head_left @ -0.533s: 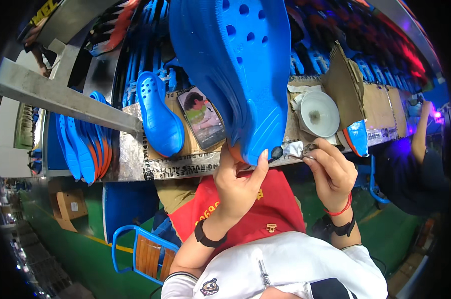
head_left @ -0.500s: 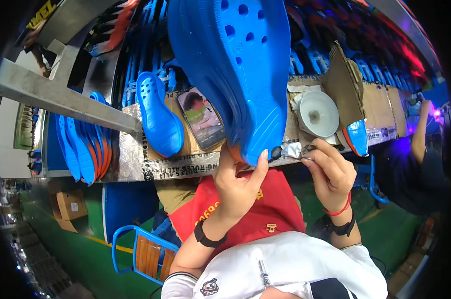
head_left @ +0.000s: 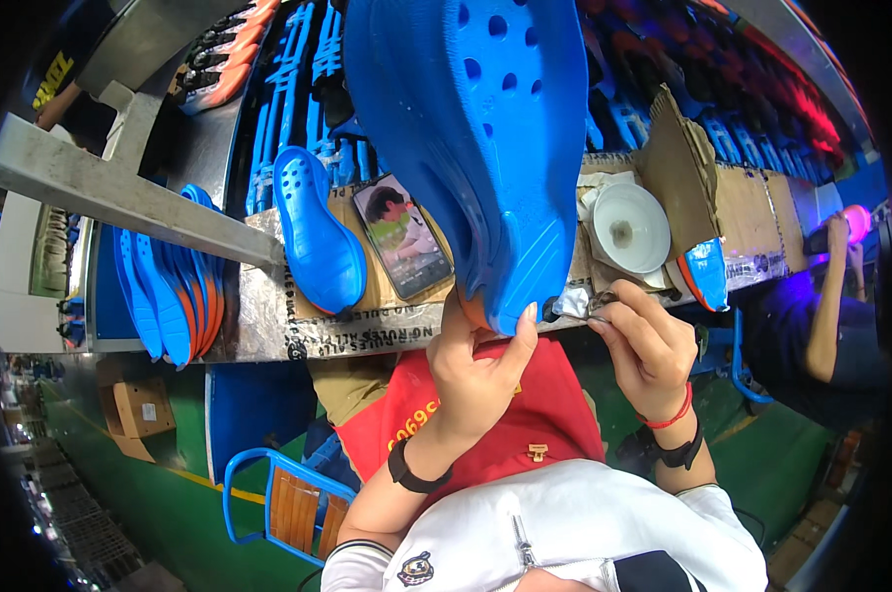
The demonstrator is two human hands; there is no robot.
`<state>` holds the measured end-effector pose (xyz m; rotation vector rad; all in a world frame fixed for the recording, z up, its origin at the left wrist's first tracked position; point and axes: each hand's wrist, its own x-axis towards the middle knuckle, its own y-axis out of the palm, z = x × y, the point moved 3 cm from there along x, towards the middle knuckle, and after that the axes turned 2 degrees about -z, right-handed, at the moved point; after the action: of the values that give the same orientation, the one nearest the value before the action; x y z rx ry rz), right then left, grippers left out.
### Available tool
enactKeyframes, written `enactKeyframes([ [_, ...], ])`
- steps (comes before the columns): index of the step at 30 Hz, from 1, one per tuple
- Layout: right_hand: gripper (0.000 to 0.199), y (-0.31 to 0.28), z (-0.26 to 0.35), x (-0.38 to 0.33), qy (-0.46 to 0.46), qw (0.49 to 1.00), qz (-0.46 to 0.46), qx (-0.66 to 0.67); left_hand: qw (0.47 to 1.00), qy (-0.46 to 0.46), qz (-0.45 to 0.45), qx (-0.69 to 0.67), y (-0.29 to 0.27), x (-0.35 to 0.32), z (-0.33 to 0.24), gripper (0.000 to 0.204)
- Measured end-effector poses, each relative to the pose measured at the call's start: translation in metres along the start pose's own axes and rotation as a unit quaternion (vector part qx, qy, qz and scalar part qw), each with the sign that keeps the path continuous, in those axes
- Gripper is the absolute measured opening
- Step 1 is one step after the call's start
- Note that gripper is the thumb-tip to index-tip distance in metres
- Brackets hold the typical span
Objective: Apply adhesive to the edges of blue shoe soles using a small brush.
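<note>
My left hand (head_left: 475, 370) grips the heel of a large blue perforated clog (head_left: 475, 128), holding it up close to the camera with its sole side toward me. My right hand (head_left: 648, 345) pinches a small dark and silvery tool (head_left: 589, 301) right beside the clog's heel edge. Both hands are over a red apron on my lap, in front of the workbench edge (head_left: 298, 331).
On the bench lie a second blue clog (head_left: 313, 232), a phone with a lit screen (head_left: 403, 237), a white bowl (head_left: 630, 227) and cardboard boxes (head_left: 742, 212). Blue and orange soles (head_left: 165, 296) stack at the left. Another person (head_left: 825, 316) stands at the right. A chair (head_left: 288, 503) stands below.
</note>
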<state>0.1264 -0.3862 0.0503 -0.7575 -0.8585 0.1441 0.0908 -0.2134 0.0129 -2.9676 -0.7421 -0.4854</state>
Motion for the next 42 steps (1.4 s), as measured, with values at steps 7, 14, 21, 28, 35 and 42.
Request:
enactKeyframes([
  [7,0.020,0.004,-0.002,0.006,0.009,1.000,0.001,0.004,0.997,-0.065,0.036,0.015,0.000,-0.001,0.009,0.038],
  [14,0.021,-0.023,0.001,0.012,0.006,0.991,-0.112,0.071,0.998,0.066,0.015,-0.021,-0.010,0.013,-0.015,0.061],
  [21,0.016,-0.055,-0.014,-0.005,0.036,0.972,-0.230,0.039,0.992,0.080,0.049,-0.080,-0.043,0.099,-0.114,0.063],
  [28,0.018,-0.046,-0.011,0.005,0.031,0.979,-0.194,0.052,0.954,0.017,0.131,-0.269,-0.054,0.272,-0.158,0.044],
  [35,0.015,-0.016,-0.029,0.001,0.063,0.989,-0.094,-0.096,0.975,-0.073,0.206,-0.026,-0.019,0.130,-0.073,0.050],
  [42,0.010,0.020,-0.069,-0.002,0.109,0.964,-0.001,-0.244,0.918,0.021,0.162,0.362,0.002,0.002,0.068,0.063],
])
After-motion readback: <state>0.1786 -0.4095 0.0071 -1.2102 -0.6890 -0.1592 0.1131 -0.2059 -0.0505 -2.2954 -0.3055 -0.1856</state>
